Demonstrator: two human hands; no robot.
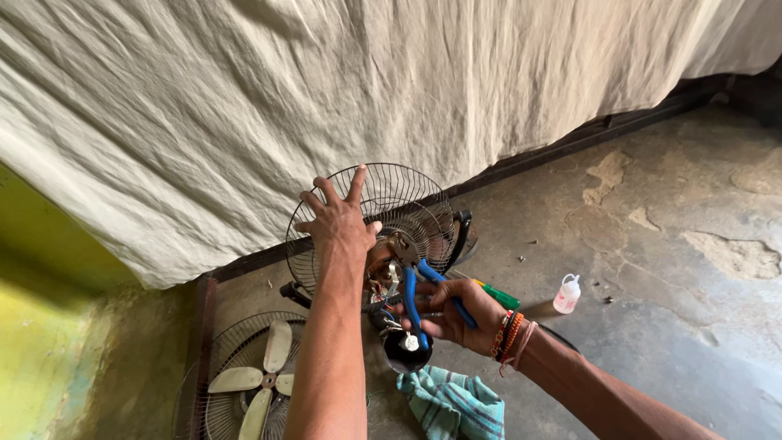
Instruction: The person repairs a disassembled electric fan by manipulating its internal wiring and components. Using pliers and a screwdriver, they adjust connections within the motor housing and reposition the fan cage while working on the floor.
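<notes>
A black wire fan guard (407,204) stands tilted on the floor with the fan's bare motor and wires (389,285) behind it. My left hand (338,224) lies flat on the guard's rear, fingers spread, holding nothing. My right hand (456,314) grips blue-handled pliers (417,297), whose jaws reach up into the motor area near the guard's middle. Below the pliers sits the dark motor housing (405,350).
A second fan guard with cream blades (252,379) lies at the lower left. A green-handled screwdriver (498,295), a small white bottle (568,294) and a teal checked cloth (452,403) rest on the cracked concrete floor. A pale sheet (326,90) hangs behind.
</notes>
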